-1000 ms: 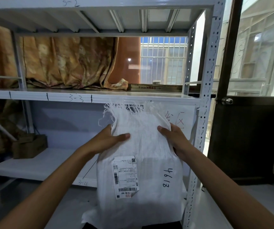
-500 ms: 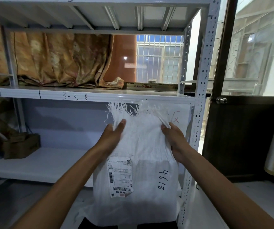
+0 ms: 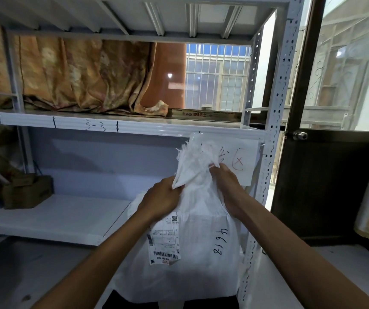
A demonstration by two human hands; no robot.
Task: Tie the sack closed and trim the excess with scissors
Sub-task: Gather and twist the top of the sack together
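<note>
Gripping the gathered neck of a white woven sack (image 3: 197,253), a person's left hand (image 3: 160,200) and right hand (image 3: 228,186) close around the fabric, fingertips mostly buried in folds. The sack stands upright before a metal shelf rack (image 3: 134,128), long axis vertical, frayed mouth (image 3: 198,150) pointing up, base cut off below.

White woven sack (image 3: 201,253), black "4618"; mottled orange-brown curtain (image 3: 78,74); white shelving (image 3: 121,128).
</note>
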